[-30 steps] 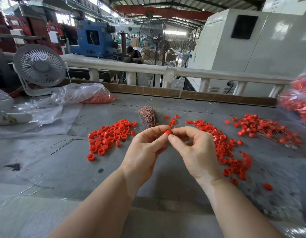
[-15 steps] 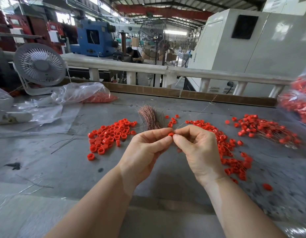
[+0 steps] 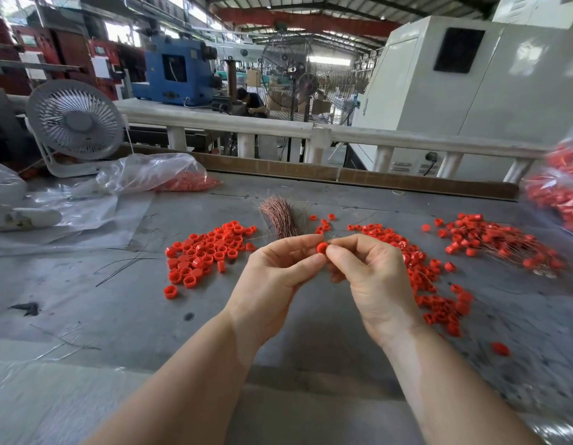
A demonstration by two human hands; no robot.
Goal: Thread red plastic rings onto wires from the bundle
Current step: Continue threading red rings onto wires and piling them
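My left hand (image 3: 272, 277) pinches a small red plastic ring (image 3: 322, 247) between thumb and forefinger above the grey table. My right hand (image 3: 371, 277) meets it fingertip to fingertip and pinches a thin wire at the ring; the wire is barely visible. Just behind my hands lies the coppery wire bundle (image 3: 278, 216). A pile of loose red rings (image 3: 208, 248) sits to the left. More rings on wires (image 3: 423, 271) spread out to the right, and a further threaded heap (image 3: 500, 242) lies at the far right.
A clear plastic bag with red rings (image 3: 169, 178) and a white desk fan (image 3: 74, 123) stand at the back left. Another bag of rings (image 3: 561, 191) hangs at the right edge. Loose dark wires (image 3: 127, 263) lie left of the pile. A wooden strip (image 3: 375, 179) edges the table's far side.
Both hands have stayed together at the ring. The long wire that stretched up and to the right from my fingers is no longer visible.
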